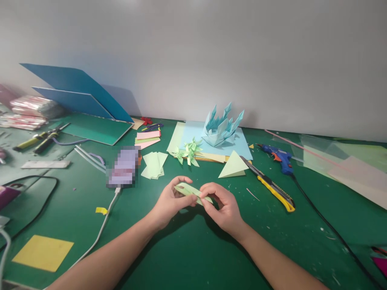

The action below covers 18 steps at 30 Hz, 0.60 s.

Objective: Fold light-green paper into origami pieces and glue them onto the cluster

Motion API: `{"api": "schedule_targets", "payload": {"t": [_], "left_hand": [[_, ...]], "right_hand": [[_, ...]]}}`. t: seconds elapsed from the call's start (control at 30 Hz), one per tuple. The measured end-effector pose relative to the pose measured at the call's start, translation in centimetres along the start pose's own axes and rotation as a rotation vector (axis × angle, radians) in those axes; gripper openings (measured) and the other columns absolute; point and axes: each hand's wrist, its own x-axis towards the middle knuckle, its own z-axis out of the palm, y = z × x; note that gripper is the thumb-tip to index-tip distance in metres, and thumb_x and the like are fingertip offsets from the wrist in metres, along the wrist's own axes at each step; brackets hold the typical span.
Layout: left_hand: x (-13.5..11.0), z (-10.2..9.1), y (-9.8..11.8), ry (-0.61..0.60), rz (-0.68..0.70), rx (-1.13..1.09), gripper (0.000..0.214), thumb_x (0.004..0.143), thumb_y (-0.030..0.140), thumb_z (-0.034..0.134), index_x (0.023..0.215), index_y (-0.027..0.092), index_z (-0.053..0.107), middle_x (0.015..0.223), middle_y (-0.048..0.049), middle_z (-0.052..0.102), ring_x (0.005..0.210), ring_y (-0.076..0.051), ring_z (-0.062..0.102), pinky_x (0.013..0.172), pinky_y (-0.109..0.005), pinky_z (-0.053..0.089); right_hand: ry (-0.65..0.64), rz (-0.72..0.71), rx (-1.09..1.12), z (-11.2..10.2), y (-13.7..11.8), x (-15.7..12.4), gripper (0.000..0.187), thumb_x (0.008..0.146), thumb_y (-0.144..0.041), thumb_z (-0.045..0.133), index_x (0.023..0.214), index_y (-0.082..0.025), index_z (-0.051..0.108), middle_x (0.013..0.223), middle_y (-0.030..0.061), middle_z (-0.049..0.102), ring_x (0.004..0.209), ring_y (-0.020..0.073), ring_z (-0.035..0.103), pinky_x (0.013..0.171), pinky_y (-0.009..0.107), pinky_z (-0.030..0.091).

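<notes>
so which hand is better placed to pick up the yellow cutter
Probably the right hand: it is nearer the yellow cutter than the left hand. Both hold folded green paper, so the right should let go first.

Between the fingers is folded paper; beyond them, an origami bowl on paper sheets; to their left, a paper square; right, a utility knife.
</notes>
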Motion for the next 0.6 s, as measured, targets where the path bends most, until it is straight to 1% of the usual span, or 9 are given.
{"api": "schedule_targets", "payload": {"t": [0.13,0.23,0.3,0.4,0.47,0.5,0.53,0.6], "left_hand": [[0.2,-0.1,-0.4,-0.042,0.033,-0.005,0.030,0.060,0.031,0.079,0.078,0.014,0.062,0.069,0.0007,0.064,0.060,-0.008,0.054,0.060,-0.020,0.044],[0.4,-0.2,-0.7,-0.062,0.025,0.021,0.026,0.062,0.033,0.078,0.074,0.013,0.065,0.069,-0.0004,0.065,0.061,-0.009,0.055,0.061,-0.021,0.043],[0.3,-0.2,-0.7,-0.064,0.025,0.027,0.026,0.061,0.032,0.079,0.074,0.014,0.066,0.067,0.0004,0.064,0.060,-0.009,0.054,0.060,-0.021,0.043],[0.2,0.0,-0.5,-0.073,0.024,0.020,0.027,0.058,0.030,0.081,0.073,0.015,0.065,0.066,0.0011,0.064,0.060,-0.009,0.055,0.060,-0.022,0.044],[0.2,0.1,-0.3,-0.068,0.034,-0.002,0.028,0.057,0.029,0.081,0.074,0.015,0.063,0.068,0.0013,0.064,0.061,-0.010,0.057,0.060,-0.022,0.045],[0.2,0.1,-0.2,-0.061,0.042,-0.013,0.029,0.057,0.028,0.081,0.074,0.015,0.063,0.069,0.0014,0.064,0.062,-0.010,0.057,0.061,-0.022,0.045],[0.2,0.1,-0.2,-0.051,0.051,-0.024,0.030,0.056,0.028,0.082,0.075,0.015,0.062,0.069,0.0016,0.064,0.063,-0.010,0.058,0.062,-0.022,0.046],[0.3,0.0,0.0,-0.038,0.058,-0.040,0.034,0.055,0.026,0.083,0.078,0.015,0.060,0.071,0.0019,0.064,0.066,-0.010,0.059,0.064,-0.021,0.046]], "right_hand": [[-0.010,-0.012,0.012,-0.2,-0.2,0.1,0.005,0.081,-0.022,0.057,0.082,-0.021,0.061,0.078,0.0033,0.061,0.074,0.0168,0.058,0.067,0.029,0.048],[0.004,0.032,0.065,-0.3,-0.4,0.1,0.019,0.085,-0.033,0.052,0.078,-0.021,0.065,0.077,0.0042,0.064,0.074,0.0174,0.059,0.067,0.029,0.047],[0.026,0.143,0.103,-0.2,-0.7,0.1,0.026,0.086,-0.036,0.051,0.070,-0.020,0.064,0.072,0.0032,0.063,0.069,0.0162,0.058,0.063,0.028,0.046],[0.065,0.390,0.166,0.2,-1.2,0.2,0.024,0.080,-0.039,0.060,0.065,-0.019,0.060,0.064,0.0001,0.059,0.058,0.0128,0.052,0.054,0.024,0.043],[0.110,0.527,0.258,0.5,-1.5,0.5,0.025,0.072,-0.042,0.067,0.069,-0.019,0.058,0.060,-0.0022,0.057,0.054,0.0115,0.051,0.051,0.023,0.042],[0.131,0.583,0.319,0.7,-1.7,0.6,0.028,0.067,-0.043,0.072,0.074,-0.020,0.057,0.061,-0.0031,0.057,0.054,0.0112,0.051,0.052,0.023,0.042],[0.123,0.645,0.375,0.8,-1.8,0.7,0.034,0.063,-0.044,0.074,0.080,-0.020,0.058,0.063,-0.0032,0.058,0.055,0.0115,0.052,0.053,0.023,0.042],[0.115,0.734,0.438,1.0,-1.9,0.7,0.037,0.060,-0.045,0.076,0.079,-0.019,0.059,0.065,-0.0024,0.060,0.056,0.0111,0.053,0.054,0.023,0.042]]}}
